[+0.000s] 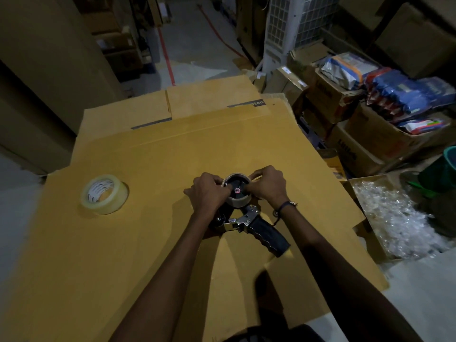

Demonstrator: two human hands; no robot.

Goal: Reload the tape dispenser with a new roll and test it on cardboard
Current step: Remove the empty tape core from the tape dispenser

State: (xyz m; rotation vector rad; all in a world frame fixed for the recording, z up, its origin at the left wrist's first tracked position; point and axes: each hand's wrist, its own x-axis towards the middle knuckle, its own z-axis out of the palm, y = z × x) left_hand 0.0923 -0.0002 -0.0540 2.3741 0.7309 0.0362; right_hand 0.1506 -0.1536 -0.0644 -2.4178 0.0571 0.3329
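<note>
At the centre of the frame the tape dispenser [249, 218] lies on its side on the flat cardboard [172, 164], its black handle pointing to the lower right. We have both hands on the ring that sits on its hub: an almost bare core [236, 190], by the look of it. Our left hand [209, 193] curls its fingers around the core's left edge, and our right hand [267, 185] pinches the right edge, so each grip is closed on the core.

The new roll [104, 194] of clear tape stands well apart, at the left of the frame, on the same cardboard.

We judge the step in hand to be lifting the spent core off the hub. To do it well, we should pull straight up along the hub's axis with even force on both sides, so the core does not tilt and jam. The dispenser is not held down, so it may lift with the core; resting a palm on the frame would help.
</note>
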